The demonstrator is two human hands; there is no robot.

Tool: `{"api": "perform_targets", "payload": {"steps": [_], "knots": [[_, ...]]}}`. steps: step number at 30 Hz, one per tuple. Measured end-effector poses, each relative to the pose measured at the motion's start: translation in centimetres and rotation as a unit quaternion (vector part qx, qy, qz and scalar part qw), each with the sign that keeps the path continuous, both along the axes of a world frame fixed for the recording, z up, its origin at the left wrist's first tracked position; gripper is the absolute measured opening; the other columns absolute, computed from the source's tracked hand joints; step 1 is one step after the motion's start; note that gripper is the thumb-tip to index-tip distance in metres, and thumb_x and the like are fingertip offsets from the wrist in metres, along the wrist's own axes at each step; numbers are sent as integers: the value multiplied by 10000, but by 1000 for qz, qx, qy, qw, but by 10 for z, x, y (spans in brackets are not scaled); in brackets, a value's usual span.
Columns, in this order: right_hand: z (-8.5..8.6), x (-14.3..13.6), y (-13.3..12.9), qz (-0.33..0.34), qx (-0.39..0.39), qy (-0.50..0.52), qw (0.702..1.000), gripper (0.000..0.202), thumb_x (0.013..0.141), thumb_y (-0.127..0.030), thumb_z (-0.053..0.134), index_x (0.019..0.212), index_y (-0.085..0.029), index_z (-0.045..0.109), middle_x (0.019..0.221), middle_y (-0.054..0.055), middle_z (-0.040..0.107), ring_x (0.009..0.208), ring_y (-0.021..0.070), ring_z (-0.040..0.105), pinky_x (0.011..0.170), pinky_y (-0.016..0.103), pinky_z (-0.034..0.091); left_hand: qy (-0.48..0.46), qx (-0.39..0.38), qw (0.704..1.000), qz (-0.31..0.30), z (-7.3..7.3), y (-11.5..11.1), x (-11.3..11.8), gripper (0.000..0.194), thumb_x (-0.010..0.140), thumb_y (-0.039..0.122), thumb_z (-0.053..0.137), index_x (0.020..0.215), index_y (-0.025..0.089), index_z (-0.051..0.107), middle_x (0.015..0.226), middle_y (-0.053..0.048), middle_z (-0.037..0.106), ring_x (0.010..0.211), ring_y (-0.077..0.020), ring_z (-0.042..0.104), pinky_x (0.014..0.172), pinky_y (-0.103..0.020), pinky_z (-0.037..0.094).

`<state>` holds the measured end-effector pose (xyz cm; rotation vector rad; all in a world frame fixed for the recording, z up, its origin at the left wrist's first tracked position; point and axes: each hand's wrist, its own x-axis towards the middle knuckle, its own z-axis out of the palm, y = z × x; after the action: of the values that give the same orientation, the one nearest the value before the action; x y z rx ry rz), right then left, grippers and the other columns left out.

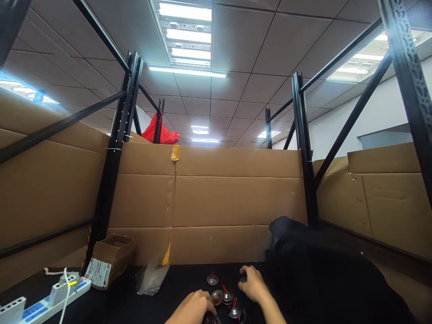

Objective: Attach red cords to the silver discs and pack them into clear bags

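Note:
Several small shiny metal finger cymbals with red cords lie on the black tabletop between my hands. One finger cymbal (212, 279) sits farthest back, another (217, 297) is closer, and a third (235, 311) lies near the bottom edge. My left hand (194, 307) is closed, its fingertips on a darker finger cymbal (212, 319) partly cut off by the frame. To the right, my right hand (254, 283) has its fingers curled down around a small dark thing at the fingertips, mostly hidden and hard to make out.
Black cloth (324, 274) is heaped at the right. Left of my hands lie a clear plastic bag (152, 279), an open cardboard box (113, 261) and a white power strip (54, 301) with cables. Cardboard walls (216, 202) and black metal posts (116, 148) enclose the table.

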<state>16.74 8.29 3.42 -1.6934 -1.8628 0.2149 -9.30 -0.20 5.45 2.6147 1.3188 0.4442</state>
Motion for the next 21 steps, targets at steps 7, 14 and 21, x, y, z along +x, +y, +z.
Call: {"api": "perform_targets", "payload": {"steps": [7,14,21], "knots": [[0,0,-1,9,13,10,1000,358,689,-203,648,1045,-226,683,1110,69,651,1112,266,590,936,325,445,16,-35,996,78,4,-10,11,185,797,308,621,964,275,694,1124,-17,672,1068,-251,573,892,-342,394],[30,-18,-28,189,105,127,968,333,721,-192,620,1047,-222,683,1085,57,656,1042,225,609,922,315,456,-69,6,987,145,6,-8,7,391,645,291,762,1009,262,623,1046,17,684,1012,-236,573,899,-314,357],[48,-74,-65,360,138,135,913,600,558,-123,758,1133,-272,667,1096,15,629,940,188,611,737,238,477,-299,13,932,204,15,5,-3,236,692,278,692,921,222,699,876,-3,735,877,-214,668,762,-253,423]]}}
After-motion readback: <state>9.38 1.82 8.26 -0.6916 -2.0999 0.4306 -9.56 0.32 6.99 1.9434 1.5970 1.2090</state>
